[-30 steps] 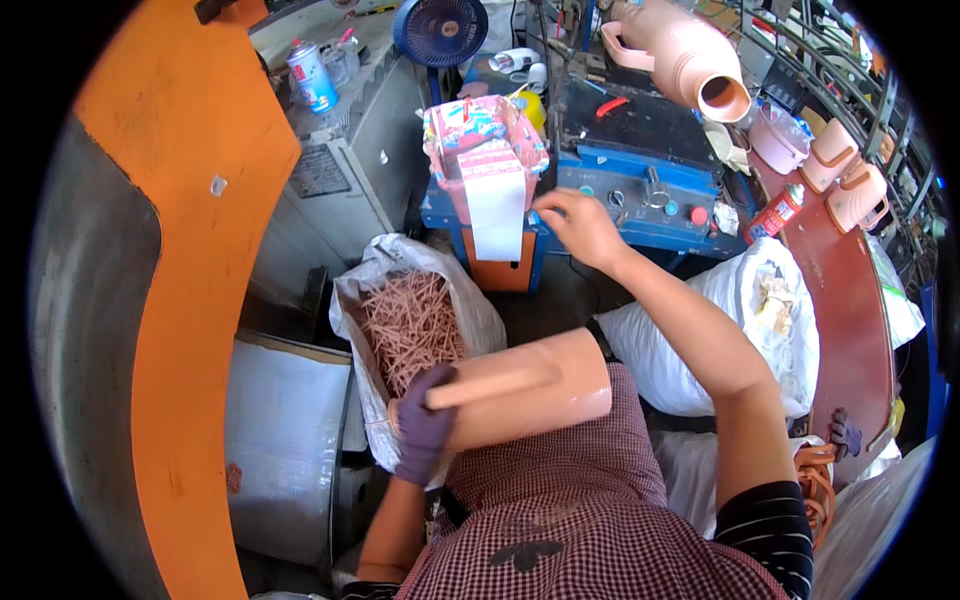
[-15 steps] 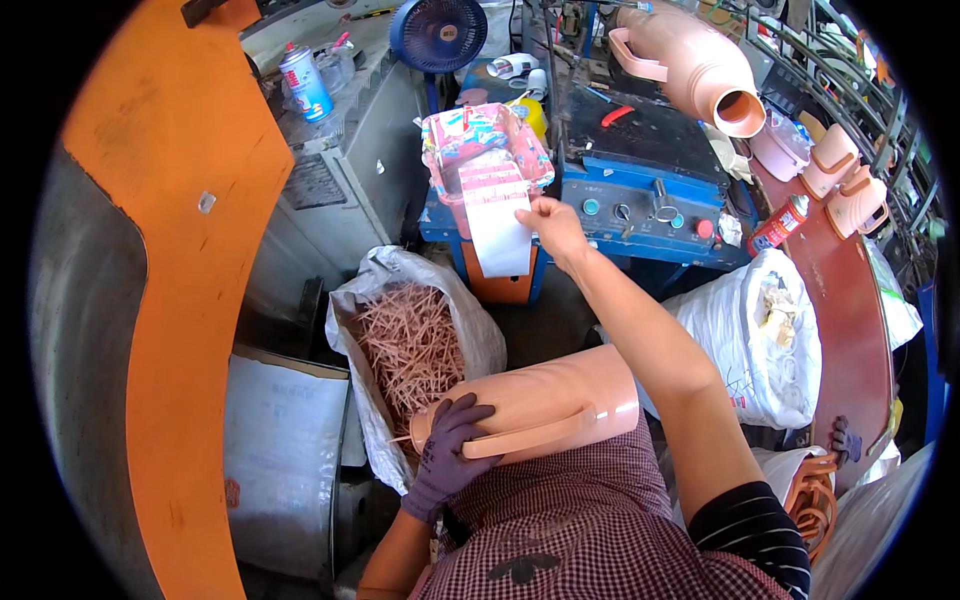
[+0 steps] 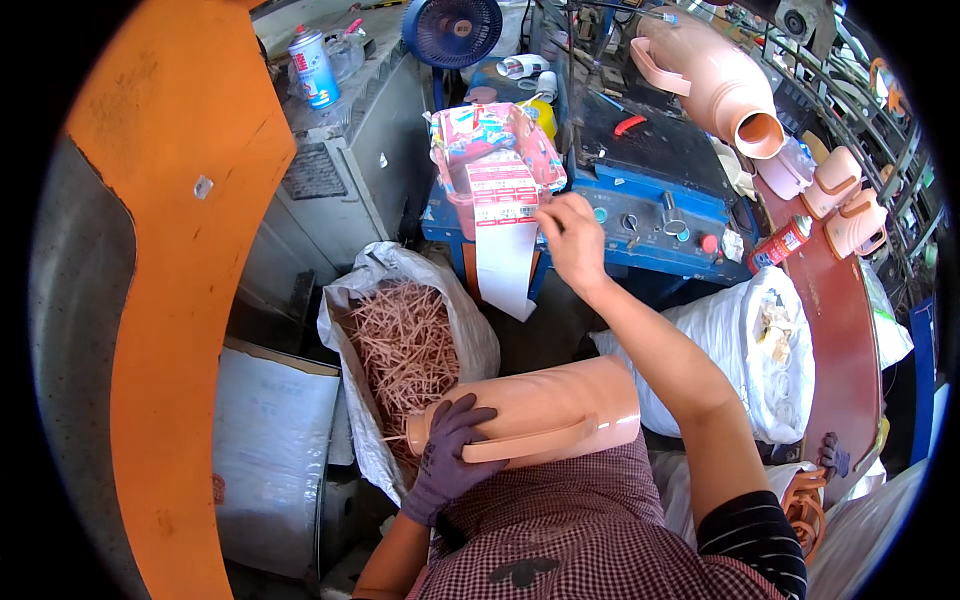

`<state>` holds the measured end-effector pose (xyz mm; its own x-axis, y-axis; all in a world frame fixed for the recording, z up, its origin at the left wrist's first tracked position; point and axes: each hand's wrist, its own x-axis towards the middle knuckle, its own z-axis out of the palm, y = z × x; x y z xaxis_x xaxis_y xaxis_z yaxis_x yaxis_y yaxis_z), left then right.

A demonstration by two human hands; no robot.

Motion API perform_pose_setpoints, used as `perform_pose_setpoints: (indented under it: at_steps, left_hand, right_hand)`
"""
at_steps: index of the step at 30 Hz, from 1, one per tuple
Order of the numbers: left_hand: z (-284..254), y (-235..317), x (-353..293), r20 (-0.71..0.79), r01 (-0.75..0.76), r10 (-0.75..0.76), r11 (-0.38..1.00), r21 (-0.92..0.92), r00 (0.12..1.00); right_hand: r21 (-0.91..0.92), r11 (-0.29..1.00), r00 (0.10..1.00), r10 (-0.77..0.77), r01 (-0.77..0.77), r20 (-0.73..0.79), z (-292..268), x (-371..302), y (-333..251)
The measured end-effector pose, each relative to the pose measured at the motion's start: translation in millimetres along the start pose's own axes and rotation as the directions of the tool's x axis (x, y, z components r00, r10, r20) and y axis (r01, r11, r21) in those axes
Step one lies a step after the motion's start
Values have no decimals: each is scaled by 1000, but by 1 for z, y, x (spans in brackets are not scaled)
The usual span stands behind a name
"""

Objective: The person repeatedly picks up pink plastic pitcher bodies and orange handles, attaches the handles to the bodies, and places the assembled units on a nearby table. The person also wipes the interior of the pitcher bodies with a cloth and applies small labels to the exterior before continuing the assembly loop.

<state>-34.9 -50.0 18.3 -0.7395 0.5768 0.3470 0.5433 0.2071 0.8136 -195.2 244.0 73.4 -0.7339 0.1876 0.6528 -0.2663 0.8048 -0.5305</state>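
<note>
In my gloved left hand (image 3: 453, 450) is a pink thermos flask shell (image 3: 545, 405), lying on its side across my lap. The fingers wrap round its narrower left end, by the long side handle. My bare right hand (image 3: 573, 240) is out ahead, fingers bent and pinched at the right edge of a strip of labels (image 3: 504, 195). Red-and-white printed labels cover the strip's upper part; its lower part is blank white backing. The strip hangs over the front of a pink plastic basket (image 3: 465, 212). My fingertips are partly hidden.
A sack of thin pink plastic scraps (image 3: 400, 335) stands left of my lap, a white sack (image 3: 725, 350) to the right. A blue machine bench (image 3: 640, 215) carries another pink flask shell (image 3: 715, 85). An orange panel (image 3: 175, 330) rises at left. A red spray can (image 3: 780, 243) lies right.
The label strip hangs lower, with more printed labels showing over the basket. My right hand has shifted slightly right and down, its fingers more bent. The left hand still grips the flask shell.
</note>
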Motion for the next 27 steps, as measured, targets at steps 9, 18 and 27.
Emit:
perform_pose_setpoints:
  at_steps: [9,18,27]
  left_hand:
    - [19,4,6,-120,33,-17,990,135,993]
    - [17,13,-4,-206,-21,100,935,353,973]
    - [17,18,-15,-180,30,38,932,362,983]
  right_hand:
    - [-110,962,959,-231,251,162,53,46,-10]
    - [-140,828,840,-536,543,87,35,-2,-14]
    - [495,537,685,707,-683,178,-100,-158,11]
